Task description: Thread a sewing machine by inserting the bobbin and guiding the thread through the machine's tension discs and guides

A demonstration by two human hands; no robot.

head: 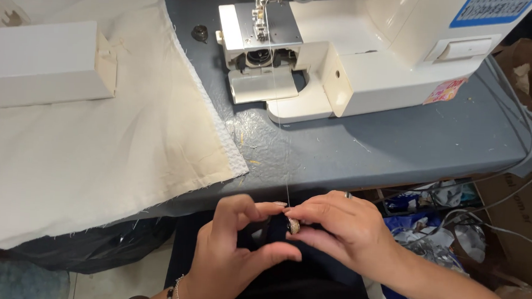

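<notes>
My left hand (237, 242) and my right hand (341, 223) meet just below the table's front edge. Together their fingertips pinch a small round bobbin (293, 225). A thin thread (279, 126) runs taut from the bobbin up to the needle area of the white sewing machine (374, 58). The machine's bobbin compartment (260, 57) stands open, with its small cover plate (263, 85) lying in front. A ring shows on my right hand and a bead bracelet on my left wrist.
Cream fabric (96, 140) covers the left of the grey table (400, 144), with white boxes (40, 62) on it. A small black bobbin (200, 32) lies beside the machine. Grey cables (530, 145), plastic bags and a cardboard box crowd the right side.
</notes>
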